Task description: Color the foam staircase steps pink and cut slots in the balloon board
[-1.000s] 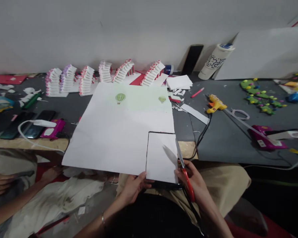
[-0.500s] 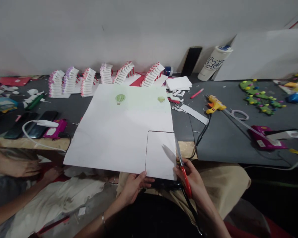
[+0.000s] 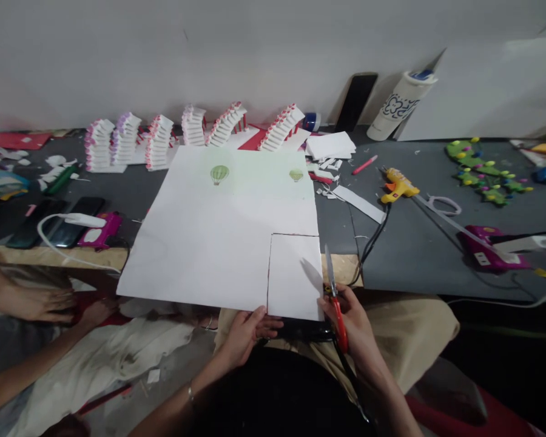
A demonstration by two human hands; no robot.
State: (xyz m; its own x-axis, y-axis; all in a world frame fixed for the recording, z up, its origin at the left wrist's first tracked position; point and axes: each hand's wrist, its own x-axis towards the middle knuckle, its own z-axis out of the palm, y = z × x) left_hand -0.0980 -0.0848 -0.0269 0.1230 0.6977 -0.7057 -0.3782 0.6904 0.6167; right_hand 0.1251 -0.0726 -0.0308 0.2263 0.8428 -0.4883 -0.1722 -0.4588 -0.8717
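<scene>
A large white paper sheet spans the table edge and my lap. Green hot-air balloons are printed along its far part, and dark lines mark a rectangle in its near right corner. My left hand pinches the near edge by the lower end of the upright line, thumb on top and fingers beneath. My right hand holds red-handled scissors, blades pointing away from me beside the sheet's right edge. Its fingertips touch the paper's right corner. How the fingers sit in the scissor handles is partly hidden.
Small white stair models stand along the wall. To the right lie paper scraps, a red pen, a yellow glue gun with its cord, and a purple power strip. Another person's hands rest at the left.
The view has shifted slightly, so the table items sit a little higher in the picture. Both hands keep their hold on the sheet; the scissor blades stand slightly farther from its right edge.
</scene>
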